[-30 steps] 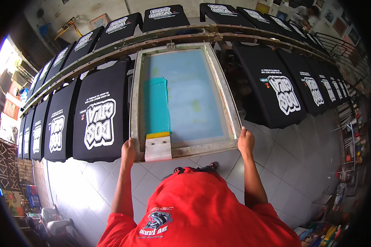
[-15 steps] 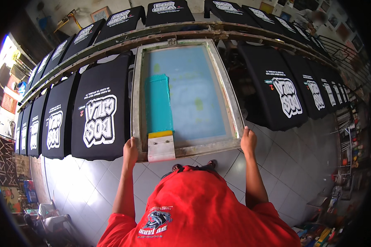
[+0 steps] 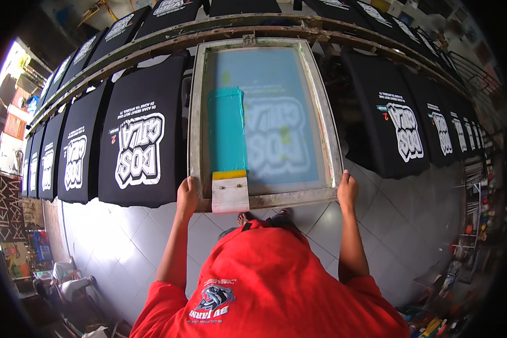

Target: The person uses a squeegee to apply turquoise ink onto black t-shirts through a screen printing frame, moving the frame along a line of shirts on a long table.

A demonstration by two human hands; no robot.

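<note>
Over a pale tiled floor, one screen frame has one printed black shirt beyond each side edge. Both forearms reach forward, left hand and right hand gripping its near corners. One squeegee rests on its near edge, left of centre, below one teal ink band.

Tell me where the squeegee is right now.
In the head view, the squeegee rests across the screen frame's near rail, left of centre, right of the left hand, below the teal ink.
</note>
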